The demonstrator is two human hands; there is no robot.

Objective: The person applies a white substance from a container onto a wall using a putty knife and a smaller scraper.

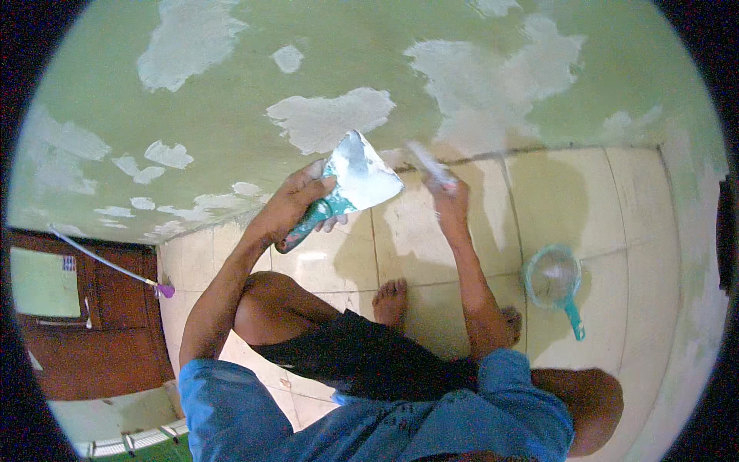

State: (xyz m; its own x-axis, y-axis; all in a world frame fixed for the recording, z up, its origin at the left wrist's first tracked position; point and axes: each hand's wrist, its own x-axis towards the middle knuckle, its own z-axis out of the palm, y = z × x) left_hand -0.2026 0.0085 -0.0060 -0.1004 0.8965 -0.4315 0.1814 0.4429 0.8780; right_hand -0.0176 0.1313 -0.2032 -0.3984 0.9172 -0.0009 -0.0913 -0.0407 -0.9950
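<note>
**Caller:** Fingers of the left hand are wrapped tight round the teal handle of the wide putty knife — a closed grip, blade tilted up and loaded with pale filler, held just in front of the green wall.

**Partner:** And the right hand?

**Caller:** Its grip is clamped on a narrow scraper, slim and white with filler, its tip up near the line where wall meets floor tiles. Motion blur there, so I cannot tell whether the tip touches the wall.

**Partner:** How would you judge good work at this point?

**Caller:** I'd say keep the wide blade level enough that the filler doesn't slide off, take small amounts on the scraper, and press thin, even strokes, feathering the edges into the paint.

**Partner:** Textures?

**Caller:** Wall's a matte green, broken by ragged chalky patches of whitish filler — irregular, cloud-shaped, some large, some mere flecks. Tiles are glossy cream squares with dark grout lines. A teal dipper, round with a short handle, sits on the floor well to the right, apart from both hands. The person squats barefoot; a dark wooden door shows at far left.
</note>
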